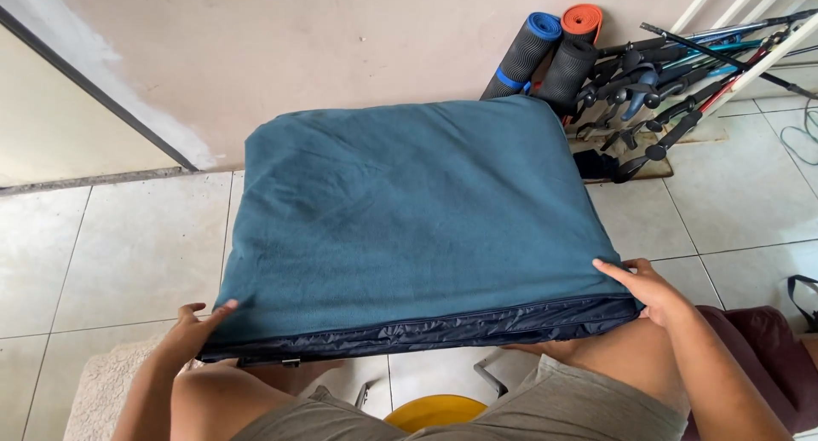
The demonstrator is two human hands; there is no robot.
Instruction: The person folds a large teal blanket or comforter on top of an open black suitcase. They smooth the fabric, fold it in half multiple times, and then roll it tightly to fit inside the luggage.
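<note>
Head view: hands [192,328] hold blanket [409,219] above tiled floor [128,245].

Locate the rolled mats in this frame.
The rolled mats lean against the wall at upper right, just behind the teal pad and left of the trekking poles.

Floor: pale square tiles with dark grout lines [128,245].
Folded teal fleece blanket [409,211] with a dark navy zipped edge has its far end on the tiles at the wall and its near edge over the person's knees. Rolled mats, blue and orange ends [550,53], stand on the floor against the wall. Bundle of trekking poles [673,92] lies beside them. Beige rug [98,390] at lower left. Yellow round object [434,411] low between the knees.
</note>
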